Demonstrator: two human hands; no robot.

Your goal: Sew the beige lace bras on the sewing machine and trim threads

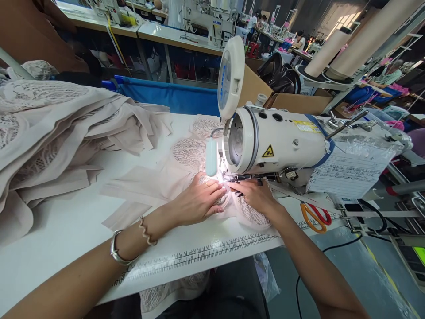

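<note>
A white sewing machine (275, 139) lies across the table, its small lamp lighting the needle area. My left hand (197, 199) rests on the pale pink lace fabric (189, 153) just left of the needle, fingers spread and lying flat. Right of the needle, my right hand (255, 195) is at the fabric's edge under the machine arm, its fingers bent together; what they pinch is too small to make out. Lace cloth runs beneath both hands and hangs toward the table's front edge.
A large heap of pale lace pieces (66, 128) covers the table's left side. Orange-handled scissors (312, 218) lie right of my right hand. A ruler strip (199, 254) follows the front edge. Behind are a blue cloth bin (172, 95) and a cardboard box (299, 103).
</note>
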